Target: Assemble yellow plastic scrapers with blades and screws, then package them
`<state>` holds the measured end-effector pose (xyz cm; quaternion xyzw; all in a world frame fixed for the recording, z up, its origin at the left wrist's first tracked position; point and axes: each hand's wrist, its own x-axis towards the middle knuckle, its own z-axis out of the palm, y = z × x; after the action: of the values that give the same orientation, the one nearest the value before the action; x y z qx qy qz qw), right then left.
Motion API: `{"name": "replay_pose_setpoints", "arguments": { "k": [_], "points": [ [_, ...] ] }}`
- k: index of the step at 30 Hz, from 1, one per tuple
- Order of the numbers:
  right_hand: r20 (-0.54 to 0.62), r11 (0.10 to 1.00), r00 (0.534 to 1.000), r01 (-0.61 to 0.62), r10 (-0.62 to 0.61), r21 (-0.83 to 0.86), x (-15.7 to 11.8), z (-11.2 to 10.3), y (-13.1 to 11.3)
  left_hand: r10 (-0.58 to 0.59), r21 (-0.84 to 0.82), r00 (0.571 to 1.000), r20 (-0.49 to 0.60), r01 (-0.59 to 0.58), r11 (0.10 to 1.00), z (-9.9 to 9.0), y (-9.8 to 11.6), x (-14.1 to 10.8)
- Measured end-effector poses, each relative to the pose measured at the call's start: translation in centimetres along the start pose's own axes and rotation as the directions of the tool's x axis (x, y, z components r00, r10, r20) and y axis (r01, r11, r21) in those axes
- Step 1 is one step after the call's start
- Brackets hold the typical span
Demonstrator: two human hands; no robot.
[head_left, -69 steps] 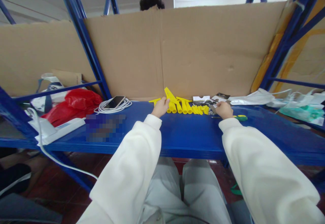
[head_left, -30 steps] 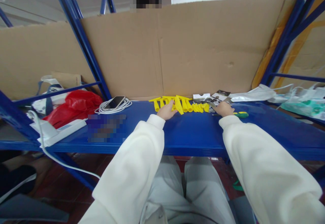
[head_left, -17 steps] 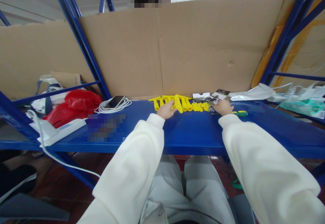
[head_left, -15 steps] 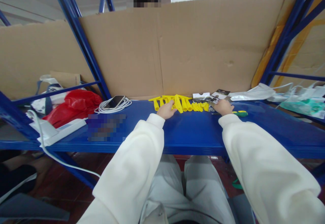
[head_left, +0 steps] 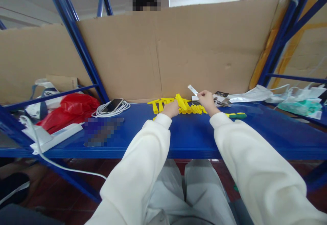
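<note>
Strip (head_left: 192, 90) raised in right hand (head_left: 206, 99), sleeve (head_left: 242, 146) overlapping screwdriver (head_left: 238, 115), phone (head_left: 114, 105) on cable (head_left: 102, 113)

The blue shelf top (head_left: 194, 136) looked smooth and glossy, and the blue frame (head_left: 85, 53) had the sheen of painted metal. The cardboard panel (head_left: 204, 48) was matt, with a creased paper surface. Smooth plastic formed the yellow T-shaped pieces (head_left: 155, 107), while the red bag (head_left: 75, 107) looked like shiny, wrinkled plastic. The narrow strip (head_left: 192, 90) was pale and smooth, its material unclear. The phone screen (head_left: 114, 104) was glossy; the white sleeves (head_left: 145, 146) were soft, matt cloth.
</note>
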<state>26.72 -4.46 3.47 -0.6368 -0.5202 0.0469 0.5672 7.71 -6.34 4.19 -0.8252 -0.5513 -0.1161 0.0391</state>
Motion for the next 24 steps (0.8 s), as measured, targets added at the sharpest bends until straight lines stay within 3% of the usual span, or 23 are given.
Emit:
{"name": "replay_pose_setpoints", "arguments": {
  "k": [3,6,12,19,24],
  "points": [
    [0.074,0.984,0.996,0.027,-0.040,0.178,-0.9,1.9,-1.1,0.018,-0.044,1.000,-0.001,-0.018,0.999,0.3,1.0,0.0],
    [0.163,0.977,0.984,0.034,-0.070,0.212,-2.1,2.8,-0.9,0.072,-0.082,0.997,0.014,-0.071,0.994,0.9,0.9,-0.5],
    [0.289,0.979,0.957,-0.034,-0.026,0.202,-3.6,1.7,0.3,0.079,-0.094,0.996,0.047,-0.075,0.993,1.4,-0.3,-1.2],
    [0.412,0.983,0.910,-0.114,0.044,0.147,-4.0,1.2,-0.1,0.073,-0.110,0.997,0.040,-0.069,0.992,1.9,-0.5,-0.8],
    [0.527,0.970,0.843,-0.203,0.106,0.131,-3.8,0.2,-0.3,0.069,-0.110,0.997,0.026,-0.066,0.992,1.8,-0.6,-0.8]
  ]
}}
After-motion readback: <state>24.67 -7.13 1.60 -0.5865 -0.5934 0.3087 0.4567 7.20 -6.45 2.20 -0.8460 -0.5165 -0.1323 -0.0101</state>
